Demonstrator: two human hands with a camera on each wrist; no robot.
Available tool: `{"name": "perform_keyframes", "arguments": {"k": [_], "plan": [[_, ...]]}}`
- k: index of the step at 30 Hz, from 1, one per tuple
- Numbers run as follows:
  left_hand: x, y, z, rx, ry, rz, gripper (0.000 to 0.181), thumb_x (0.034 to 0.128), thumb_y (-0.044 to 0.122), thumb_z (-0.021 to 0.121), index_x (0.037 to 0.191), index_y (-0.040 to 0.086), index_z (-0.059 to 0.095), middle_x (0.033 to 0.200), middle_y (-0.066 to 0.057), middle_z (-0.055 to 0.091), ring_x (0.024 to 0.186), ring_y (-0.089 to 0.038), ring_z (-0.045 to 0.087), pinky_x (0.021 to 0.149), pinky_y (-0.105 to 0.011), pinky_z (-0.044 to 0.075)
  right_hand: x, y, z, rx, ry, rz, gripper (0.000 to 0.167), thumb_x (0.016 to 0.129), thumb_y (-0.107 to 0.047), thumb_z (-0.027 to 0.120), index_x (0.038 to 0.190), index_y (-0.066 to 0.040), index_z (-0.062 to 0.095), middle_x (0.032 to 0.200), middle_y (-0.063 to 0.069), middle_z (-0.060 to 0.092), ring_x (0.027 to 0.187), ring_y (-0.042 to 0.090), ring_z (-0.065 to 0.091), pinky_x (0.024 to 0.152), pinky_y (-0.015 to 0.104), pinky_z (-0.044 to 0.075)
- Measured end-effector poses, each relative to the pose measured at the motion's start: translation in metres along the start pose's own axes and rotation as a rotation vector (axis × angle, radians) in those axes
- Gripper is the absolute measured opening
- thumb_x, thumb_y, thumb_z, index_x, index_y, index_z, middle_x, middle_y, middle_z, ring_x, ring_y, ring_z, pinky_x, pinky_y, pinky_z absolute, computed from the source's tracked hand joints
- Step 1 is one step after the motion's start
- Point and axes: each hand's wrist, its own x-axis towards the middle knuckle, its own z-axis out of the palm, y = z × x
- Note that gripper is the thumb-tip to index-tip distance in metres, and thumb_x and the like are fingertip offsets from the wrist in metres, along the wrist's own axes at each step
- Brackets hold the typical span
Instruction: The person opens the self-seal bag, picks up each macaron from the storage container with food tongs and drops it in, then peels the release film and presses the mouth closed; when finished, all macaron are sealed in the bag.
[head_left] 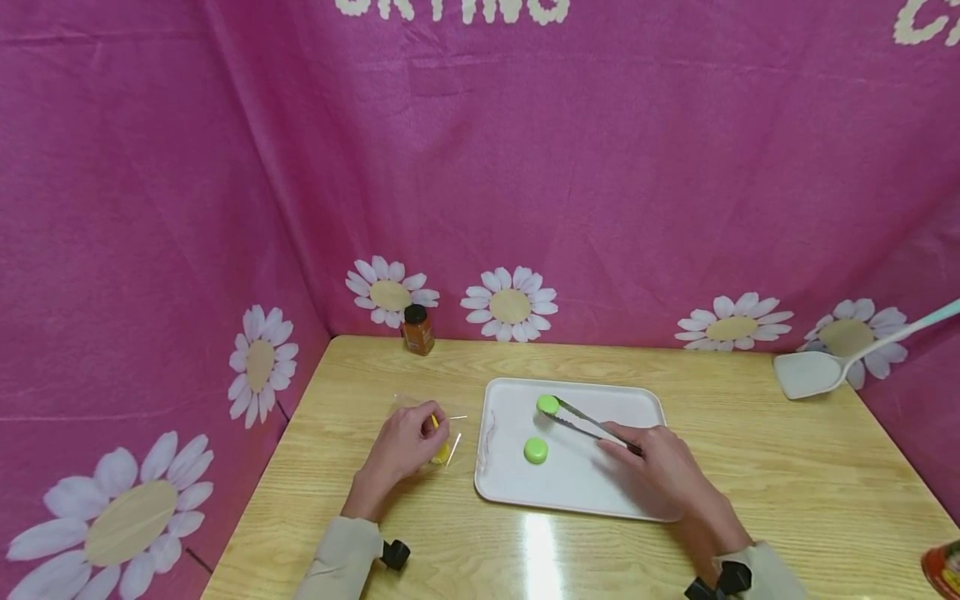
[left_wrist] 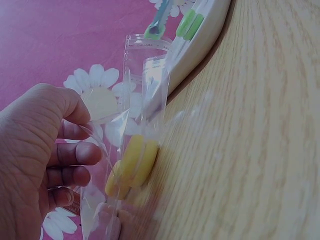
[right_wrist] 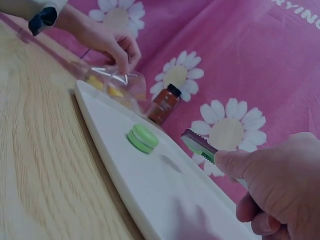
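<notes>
Right hand (head_left: 660, 462) grips tongs (head_left: 600, 426); green macaron (head_left: 547, 405) pinched at far end.

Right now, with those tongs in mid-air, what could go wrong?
The green macaron could slip, since only the tips of the tongs in the right hand hold it above the tray.

The clear bag might fold or sag, as the left hand pinches its thin film.

Dipping low, the tongs might knock the other green macaron lying nearby.
</notes>
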Motion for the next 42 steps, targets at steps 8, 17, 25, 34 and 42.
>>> {"name": "perform_keyframes", "arguments": {"k": [8, 17, 25, 34, 42], "plan": [[0.000, 0.000, -0.002, 0.003, -0.007, -0.015, 0.008, 0.0977, 0.027, 0.067, 0.091, 0.025, 0.066, 0.062, 0.012, 0.052, 0.052, -0.006, 0.047, 0.056, -0.027, 0.040, 0.015, -0.021, 0.008, 0.067, -0.007, -0.084, 0.040, 0.096, -0.037, 0.075, 0.129, -0.015, 0.075, 0.059, -0.019, 0.028, 0.056, -0.001, 0.025, 0.053, 0.022, 0.026], [0.001, 0.000, -0.004, 0.004, -0.021, -0.027, 0.007, 0.0982, 0.028, 0.067, 0.092, 0.024, 0.066, 0.063, 0.011, 0.053, 0.053, -0.008, 0.048, 0.056, -0.027, 0.040, 0.023, -0.047, 0.022, 0.091, -0.067, -0.163, 0.040, 0.096, -0.042, 0.073, 0.130, -0.021, 0.075, 0.059, -0.021, 0.027, 0.056, -0.003, 0.024, 0.052, 0.021, 0.024], [0.001, 0.001, -0.005, 0.006, -0.017, -0.021, 0.007, 0.0980, 0.028, 0.068, 0.092, 0.024, 0.067, 0.064, 0.011, 0.053, 0.058, -0.009, 0.049, 0.058, -0.027, 0.041, 0.030, -0.058, 0.034, 0.046, -0.124, -0.248, 0.033, 0.097, -0.040, 0.073, 0.125, -0.025, 0.077, 0.058, -0.023, 0.031, 0.056, -0.004, 0.028, 0.053, 0.020, 0.023], [0.002, -0.002, -0.002, -0.006, -0.003, 0.012, 0.009, 0.0980, 0.026, 0.068, 0.090, 0.023, 0.066, 0.063, 0.013, 0.053, 0.057, -0.007, 0.049, 0.056, -0.025, 0.041, 0.050, -0.073, 0.048, -0.039, -0.122, -0.319, 0.034, 0.100, -0.043, 0.068, 0.124, -0.021, 0.077, 0.060, -0.018, 0.054, 0.057, -0.001, 0.042, 0.052, 0.023, 0.037], [0.001, -0.001, -0.001, 0.009, 0.008, 0.055, 0.008, 0.0977, 0.022, 0.067, 0.089, 0.023, 0.067, 0.064, 0.014, 0.053, 0.059, -0.005, 0.049, 0.058, -0.025, 0.042, 0.062, -0.086, 0.059, -0.102, -0.142, -0.313, 0.034, 0.099, -0.043, 0.069, 0.122, -0.021, 0.078, 0.059, -0.006, 0.061, 0.056, 0.002, 0.044, 0.046, 0.025, 0.034]]}}
